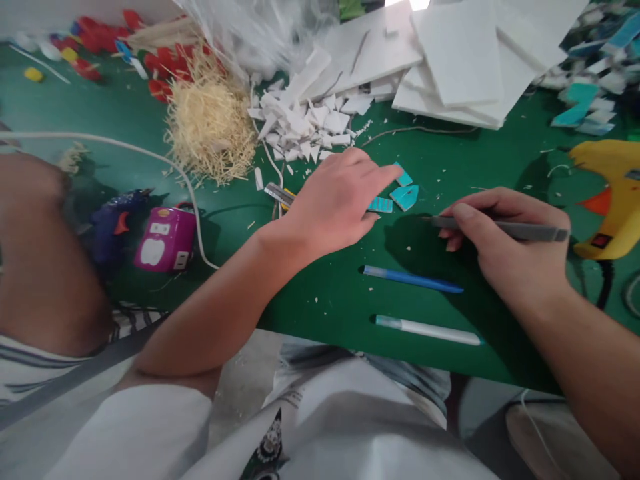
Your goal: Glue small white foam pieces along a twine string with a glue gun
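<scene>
In my right hand (510, 233) is a dark grey pen (533, 231), its tip pointing left above the green table. My left hand (345, 193) is over several small blue-painted foam pieces (405, 197), index finger stretched out to the farthest one and thumb apart below. Whether that fingertip touches the piece I cannot tell. A striped blue piece (381, 205) lies between thumb and index finger, partly hidden. Under my left wrist a cutter knife (278, 193) sticks out. Nearer to me lie a blue pen (413, 279) and a white pen (430, 329), side by side.
White foam scraps (310, 127) and foam sheets (455, 57) lie at the back, beside a straw-like heap (213, 130). A yellow glue gun (607, 200) is at right. At left are a magenta power socket (167, 239), a blue glue gun (113, 223), a white cable (125, 143) and another person's arm (45, 253).
</scene>
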`<control>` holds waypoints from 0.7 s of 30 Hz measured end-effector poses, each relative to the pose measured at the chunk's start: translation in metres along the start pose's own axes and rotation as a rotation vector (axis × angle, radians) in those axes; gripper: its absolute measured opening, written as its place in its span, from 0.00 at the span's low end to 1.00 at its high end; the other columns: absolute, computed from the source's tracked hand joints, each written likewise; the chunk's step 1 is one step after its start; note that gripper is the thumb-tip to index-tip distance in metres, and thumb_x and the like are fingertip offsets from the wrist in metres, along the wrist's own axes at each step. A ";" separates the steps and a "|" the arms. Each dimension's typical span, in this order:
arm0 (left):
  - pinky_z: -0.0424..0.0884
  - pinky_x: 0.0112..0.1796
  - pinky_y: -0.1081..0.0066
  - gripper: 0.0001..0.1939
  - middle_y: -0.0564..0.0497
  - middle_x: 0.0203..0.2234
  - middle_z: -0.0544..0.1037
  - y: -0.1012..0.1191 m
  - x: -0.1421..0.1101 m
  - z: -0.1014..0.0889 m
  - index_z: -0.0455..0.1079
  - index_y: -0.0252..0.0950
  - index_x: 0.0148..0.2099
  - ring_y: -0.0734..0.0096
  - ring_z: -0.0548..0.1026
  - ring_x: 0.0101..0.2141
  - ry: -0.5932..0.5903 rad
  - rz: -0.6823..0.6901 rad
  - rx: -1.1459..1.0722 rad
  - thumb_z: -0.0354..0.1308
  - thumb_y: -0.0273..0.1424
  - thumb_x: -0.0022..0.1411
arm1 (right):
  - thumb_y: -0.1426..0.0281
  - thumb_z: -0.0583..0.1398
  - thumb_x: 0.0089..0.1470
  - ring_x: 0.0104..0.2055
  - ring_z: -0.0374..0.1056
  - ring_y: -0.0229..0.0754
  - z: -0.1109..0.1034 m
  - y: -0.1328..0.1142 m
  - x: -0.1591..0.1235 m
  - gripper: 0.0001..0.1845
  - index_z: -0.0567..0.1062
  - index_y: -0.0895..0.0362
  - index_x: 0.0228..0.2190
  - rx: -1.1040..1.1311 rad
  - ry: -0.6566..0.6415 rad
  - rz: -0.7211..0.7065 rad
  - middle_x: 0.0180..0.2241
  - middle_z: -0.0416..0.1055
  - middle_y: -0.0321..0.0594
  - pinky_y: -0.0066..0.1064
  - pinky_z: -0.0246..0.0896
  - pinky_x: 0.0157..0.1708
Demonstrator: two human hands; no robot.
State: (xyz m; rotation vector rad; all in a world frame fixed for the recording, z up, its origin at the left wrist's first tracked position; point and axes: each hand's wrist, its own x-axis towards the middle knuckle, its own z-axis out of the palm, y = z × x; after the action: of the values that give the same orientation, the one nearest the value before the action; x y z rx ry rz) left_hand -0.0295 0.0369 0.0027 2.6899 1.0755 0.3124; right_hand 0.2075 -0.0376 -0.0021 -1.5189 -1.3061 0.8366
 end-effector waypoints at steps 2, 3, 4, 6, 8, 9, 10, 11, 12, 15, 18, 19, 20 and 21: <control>0.72 0.59 0.53 0.27 0.44 0.48 0.84 0.004 0.002 0.004 0.73 0.40 0.67 0.50 0.76 0.59 -0.034 0.039 0.030 0.59 0.23 0.68 | 0.69 0.70 0.55 0.19 0.68 0.36 0.000 0.000 0.000 0.08 0.82 0.52 0.25 0.001 0.005 -0.004 0.22 0.77 0.36 0.30 0.64 0.21; 0.72 0.59 0.54 0.26 0.43 0.48 0.84 0.005 0.003 0.006 0.73 0.39 0.67 0.50 0.76 0.59 -0.046 0.047 0.043 0.58 0.22 0.69 | 0.68 0.70 0.55 0.19 0.68 0.36 0.000 0.000 0.000 0.08 0.82 0.52 0.25 0.001 0.003 -0.004 0.22 0.77 0.36 0.30 0.64 0.21; 0.72 0.59 0.54 0.26 0.43 0.47 0.83 0.005 0.004 0.008 0.73 0.38 0.67 0.51 0.76 0.58 -0.052 0.053 0.052 0.57 0.21 0.69 | 0.67 0.71 0.55 0.19 0.68 0.36 0.000 0.000 0.000 0.08 0.82 0.52 0.24 0.001 -0.004 -0.003 0.22 0.77 0.36 0.30 0.64 0.21; 0.72 0.59 0.54 0.26 0.43 0.48 0.83 0.005 0.006 0.011 0.73 0.38 0.67 0.51 0.77 0.57 -0.047 0.061 0.058 0.55 0.20 0.70 | 0.66 0.71 0.54 0.19 0.68 0.35 0.000 -0.001 0.000 0.09 0.82 0.52 0.24 -0.001 -0.013 -0.002 0.21 0.77 0.35 0.30 0.64 0.20; 0.71 0.61 0.53 0.28 0.43 0.51 0.84 0.004 0.009 0.010 0.73 0.38 0.68 0.51 0.77 0.59 -0.021 0.066 0.041 0.53 0.19 0.70 | 0.67 0.71 0.53 0.18 0.68 0.36 -0.001 -0.001 0.000 0.08 0.82 0.52 0.23 0.004 -0.011 0.001 0.21 0.77 0.35 0.29 0.63 0.20; 0.70 0.62 0.52 0.29 0.42 0.54 0.83 0.003 0.010 0.009 0.72 0.39 0.68 0.52 0.76 0.61 -0.001 0.066 0.027 0.51 0.19 0.70 | 0.67 0.71 0.53 0.18 0.68 0.36 -0.001 -0.002 0.000 0.08 0.82 0.52 0.23 0.009 -0.002 0.000 0.20 0.77 0.35 0.29 0.63 0.19; 0.68 0.64 0.52 0.30 0.42 0.58 0.82 0.003 0.011 0.008 0.72 0.39 0.69 0.52 0.75 0.64 0.024 0.060 0.015 0.49 0.19 0.70 | 0.68 0.71 0.53 0.18 0.68 0.35 -0.001 -0.002 0.000 0.08 0.82 0.51 0.23 0.013 0.005 0.000 0.20 0.77 0.35 0.29 0.63 0.19; 0.67 0.66 0.53 0.31 0.42 0.61 0.81 0.003 0.013 0.005 0.71 0.40 0.70 0.54 0.73 0.66 0.052 0.048 0.007 0.47 0.19 0.70 | 0.69 0.71 0.53 0.18 0.68 0.35 -0.001 -0.002 0.000 0.07 0.82 0.51 0.23 0.013 0.003 0.000 0.20 0.77 0.35 0.29 0.63 0.19; 0.65 0.68 0.54 0.32 0.43 0.64 0.79 0.003 0.014 0.003 0.71 0.40 0.70 0.56 0.72 0.67 0.078 0.025 0.004 0.46 0.19 0.70 | 0.69 0.70 0.53 0.18 0.68 0.35 -0.001 -0.002 0.000 0.07 0.82 0.51 0.23 0.011 0.000 0.000 0.20 0.77 0.35 0.29 0.63 0.19; 0.64 0.69 0.55 0.33 0.44 0.68 0.77 0.003 0.015 -0.003 0.69 0.41 0.71 0.58 0.71 0.69 0.119 -0.073 -0.005 0.44 0.20 0.69 | 0.69 0.71 0.52 0.19 0.68 0.35 -0.001 -0.002 0.001 0.07 0.82 0.51 0.23 0.003 -0.002 0.007 0.21 0.77 0.35 0.29 0.64 0.20; 0.65 0.68 0.53 0.29 0.44 0.68 0.77 0.002 0.013 -0.004 0.69 0.42 0.71 0.55 0.72 0.68 0.090 -0.110 -0.044 0.50 0.24 0.71 | 0.67 0.72 0.52 0.19 0.68 0.36 -0.002 -0.001 0.001 0.07 0.82 0.51 0.24 -0.001 -0.007 0.008 0.20 0.77 0.35 0.29 0.64 0.20; 0.66 0.67 0.52 0.28 0.44 0.66 0.78 0.001 0.012 -0.003 0.70 0.43 0.70 0.53 0.73 0.67 0.076 -0.106 -0.053 0.51 0.25 0.72 | 0.66 0.72 0.52 0.19 0.68 0.36 -0.002 0.000 0.000 0.08 0.82 0.51 0.24 -0.007 -0.014 0.007 0.21 0.77 0.35 0.30 0.64 0.20; 0.67 0.66 0.51 0.26 0.43 0.65 0.80 0.001 0.012 -0.003 0.70 0.43 0.69 0.52 0.75 0.65 0.062 -0.104 -0.056 0.53 0.26 0.72 | 0.65 0.72 0.53 0.19 0.68 0.37 -0.003 0.000 0.000 0.08 0.82 0.51 0.24 -0.012 -0.020 0.004 0.21 0.76 0.35 0.30 0.64 0.20; 0.69 0.65 0.50 0.25 0.43 0.62 0.81 0.001 0.013 -0.003 0.71 0.42 0.69 0.51 0.76 0.63 0.050 -0.105 -0.050 0.54 0.27 0.72 | 0.64 0.72 0.53 0.19 0.68 0.37 -0.003 0.001 0.000 0.09 0.82 0.51 0.25 -0.015 -0.029 0.005 0.21 0.76 0.35 0.31 0.65 0.20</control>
State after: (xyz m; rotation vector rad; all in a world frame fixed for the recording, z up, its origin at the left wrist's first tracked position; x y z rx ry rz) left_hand -0.0205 0.0451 0.0072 2.5832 1.2024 0.3843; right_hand 0.2107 -0.0383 -0.0021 -1.5274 -1.3333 0.8566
